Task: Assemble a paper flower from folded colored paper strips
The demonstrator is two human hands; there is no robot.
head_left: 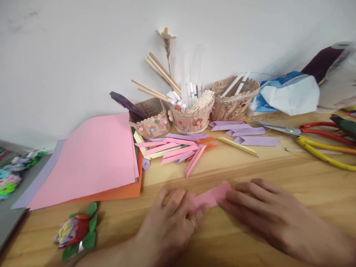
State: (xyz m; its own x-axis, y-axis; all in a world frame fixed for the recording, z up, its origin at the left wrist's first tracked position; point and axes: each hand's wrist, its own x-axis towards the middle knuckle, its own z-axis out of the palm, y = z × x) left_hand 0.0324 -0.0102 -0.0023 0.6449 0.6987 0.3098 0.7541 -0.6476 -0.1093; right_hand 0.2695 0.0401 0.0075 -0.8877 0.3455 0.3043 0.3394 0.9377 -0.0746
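A small pink paper strip [210, 196] lies on the wooden table [250, 167] in front of me, and both hands press on it. My left hand [172, 218], with a ring on one finger, has its fingers curled down on the strip's left end. My right hand [261, 207] lies flatter, its fingers pinning the right end. Just beyond the hands lies a heap of folded pink, purple and orange paper strips [178, 148].
A stack of pink, orange and lilac paper sheets [94, 155] lies at the left, with a paper flower [76, 231] in front of it. Three stick-built pots [191, 115] with sticks and pens stand by the wall. Red and yellow scissors [314, 137] lie at right.
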